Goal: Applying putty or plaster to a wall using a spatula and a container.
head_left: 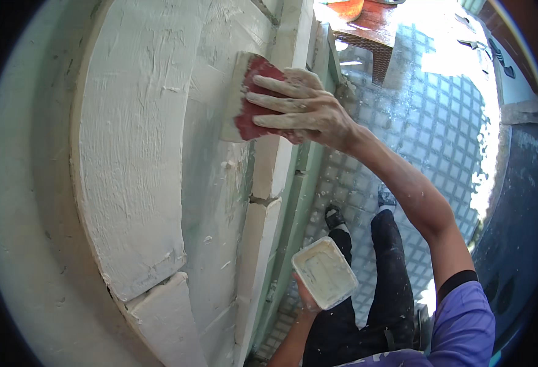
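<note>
wall: curved white plastered wall (128,153) fills the left half of the view, rough trowel marks across it, a raised band running top to bottom.
wall lower edge: a block-shaped plaster piece (159,318) sits at the bottom of the raised band, a crack line between them.
green strip: pale green painted strip (293,208) runs down beside the plaster, splashed with white.
trowel: red-faced flat trowel (250,101) with a whitish edge, pressed flat against the wall near the top centre, upright and slightly tilted.
right hand: right hand (305,110) lies spread over the red face of the trowel, fingers stretched leftward, grip clasped on the trowel and pushing it to the wall; skin dusted with white plaster.
right arm: bare forearm runs from the hand down to the lower right, purple sleeve (464,324) with a dark band at its edge.
tub: white rectangular tub (325,272) with whitish paste inside, low centre, well apart from the trowel, near the green strip.
left hand: left hand (305,300) is under the tub, mostly hidden by it, grip grasping the tub from below; only thumb side shows.
legs: dark trousers (391,287) flecked with white, dark shoes (333,215) on the floor below.
floor: grey checker-patterned floor (428,122) on the right, bright sun patch at top right.
furniture: reddish-brown wooden piece (370,30) at the top edge, standing on the floor.
</note>
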